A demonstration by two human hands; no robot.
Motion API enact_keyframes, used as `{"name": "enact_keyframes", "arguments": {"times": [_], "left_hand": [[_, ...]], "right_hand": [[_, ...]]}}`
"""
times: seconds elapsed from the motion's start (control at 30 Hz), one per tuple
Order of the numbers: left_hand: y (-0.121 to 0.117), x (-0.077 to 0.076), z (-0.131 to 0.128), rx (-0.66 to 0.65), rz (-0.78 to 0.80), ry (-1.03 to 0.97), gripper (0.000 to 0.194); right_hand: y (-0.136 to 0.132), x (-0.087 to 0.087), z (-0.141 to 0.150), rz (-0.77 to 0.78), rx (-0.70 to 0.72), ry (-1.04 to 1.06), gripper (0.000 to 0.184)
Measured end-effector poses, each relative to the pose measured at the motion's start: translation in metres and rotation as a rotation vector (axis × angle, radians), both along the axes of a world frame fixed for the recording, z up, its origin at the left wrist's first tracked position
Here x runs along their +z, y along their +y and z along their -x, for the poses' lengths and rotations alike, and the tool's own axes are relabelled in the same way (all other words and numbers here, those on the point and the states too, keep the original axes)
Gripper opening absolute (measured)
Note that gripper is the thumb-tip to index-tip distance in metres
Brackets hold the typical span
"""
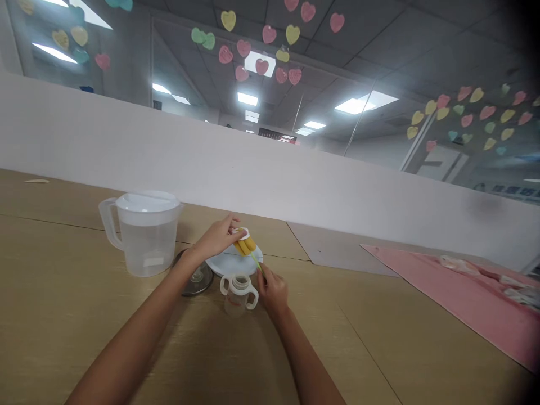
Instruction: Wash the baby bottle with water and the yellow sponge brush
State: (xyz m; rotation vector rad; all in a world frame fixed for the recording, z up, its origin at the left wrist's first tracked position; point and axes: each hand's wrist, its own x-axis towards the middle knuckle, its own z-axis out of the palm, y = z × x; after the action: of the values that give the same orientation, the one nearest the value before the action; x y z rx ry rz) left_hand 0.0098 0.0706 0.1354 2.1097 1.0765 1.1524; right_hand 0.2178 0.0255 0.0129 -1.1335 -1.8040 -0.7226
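Head: pinching white cap (242,233) in curled left hand (217,239); gripping brush (246,246) in closed right hand (274,287), yellow end at cap, far side of open bottle (236,298). Looks mid-wipe, unfinished; can't tell whether done inside bottle.

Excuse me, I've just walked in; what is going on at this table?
A person's left hand holds a yellow piece with a white rim, while the right hand grips a thin green stick pointing up to it. Below them, an uncapped two-handled bottle stands upright on the table. A pale plate lies behind the bottle, with a lidded clear pitcher off to the left.
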Motion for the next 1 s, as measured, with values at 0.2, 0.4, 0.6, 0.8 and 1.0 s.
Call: {"name": "enact_keyframes", "arguments": {"times": [0.2, 0.4, 0.6, 0.8, 1.0], "left_hand": [[-0.004, 0.006, 0.003, 0.005, -0.013, 0.011, 0.065], [-0.012, 0.025, 0.043, 0.062, 0.067, 0.309, 0.068], [0.004, 0.012, 0.068, 0.264, 0.18, 0.7, 0.079], [0.028, -0.012, 0.07, 0.17, 0.541, 0.851, 0.055], [0.024, -0.025, 0.051, 0.189, 0.583, 0.818, 0.031]], "right_hand": [[0.0, -0.001, -0.001, 0.005, 0.006, -0.001, 0.031], [0.001, -0.002, 0.0, 0.07, 0.016, -0.074, 0.033], [0.002, 0.0, -0.002, 0.053, -0.117, 0.125, 0.035], [0.001, 0.002, 0.001, 0.057, -0.122, 0.111, 0.036], [0.001, 0.001, 0.001, 0.059, -0.107, 0.081, 0.035]]}}
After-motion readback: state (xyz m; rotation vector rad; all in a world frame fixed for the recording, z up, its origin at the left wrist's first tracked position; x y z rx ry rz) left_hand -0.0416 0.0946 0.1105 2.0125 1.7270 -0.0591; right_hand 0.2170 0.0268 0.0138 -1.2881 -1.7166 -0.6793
